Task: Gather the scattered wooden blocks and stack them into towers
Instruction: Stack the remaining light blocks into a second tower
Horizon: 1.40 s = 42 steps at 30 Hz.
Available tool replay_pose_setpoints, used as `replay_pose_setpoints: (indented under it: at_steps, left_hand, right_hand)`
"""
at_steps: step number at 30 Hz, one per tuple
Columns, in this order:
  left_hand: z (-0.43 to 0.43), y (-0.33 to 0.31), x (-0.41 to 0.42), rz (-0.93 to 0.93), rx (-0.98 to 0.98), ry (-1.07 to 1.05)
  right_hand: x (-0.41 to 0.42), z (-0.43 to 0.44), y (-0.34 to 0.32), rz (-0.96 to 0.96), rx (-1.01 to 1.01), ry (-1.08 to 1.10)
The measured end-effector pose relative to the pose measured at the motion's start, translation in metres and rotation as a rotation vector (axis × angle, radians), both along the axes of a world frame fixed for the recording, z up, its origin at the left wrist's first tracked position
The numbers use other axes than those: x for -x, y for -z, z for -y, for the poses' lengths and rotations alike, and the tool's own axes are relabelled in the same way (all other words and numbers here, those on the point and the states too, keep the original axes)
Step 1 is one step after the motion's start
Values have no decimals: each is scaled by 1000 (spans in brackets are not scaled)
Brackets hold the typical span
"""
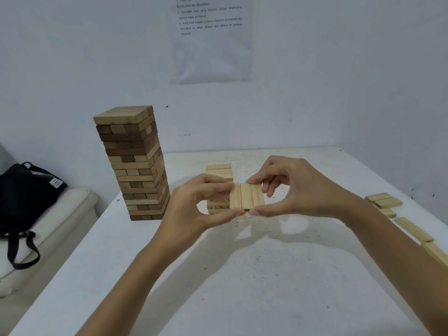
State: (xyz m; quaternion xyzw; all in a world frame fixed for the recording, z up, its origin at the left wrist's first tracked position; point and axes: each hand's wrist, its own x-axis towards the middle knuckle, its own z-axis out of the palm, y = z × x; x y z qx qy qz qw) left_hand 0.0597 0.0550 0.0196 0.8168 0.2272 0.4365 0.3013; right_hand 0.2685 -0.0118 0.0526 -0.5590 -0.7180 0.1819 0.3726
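tower [132,163] left | stack [219,171] centre (behind held blocks [246,196]) | loose blocks [385,202] right

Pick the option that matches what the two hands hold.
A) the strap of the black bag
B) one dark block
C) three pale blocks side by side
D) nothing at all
C: the left hand and the right hand pinch a row of three pale blocks between their fingertips, in front of the short pale tower.
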Motion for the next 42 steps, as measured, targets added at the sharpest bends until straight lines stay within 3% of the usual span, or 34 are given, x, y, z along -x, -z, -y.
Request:
replay_pose_setpoints:
  at_steps: [17,42]
  left_hand:
    - [-57,-23,2,-75,41,-134]
    - [-69,-13,4,-190,30,-213]
  right_hand:
    - [4,-84,-24,181,70,50]
    - [8,-91,-14,133,196,64]
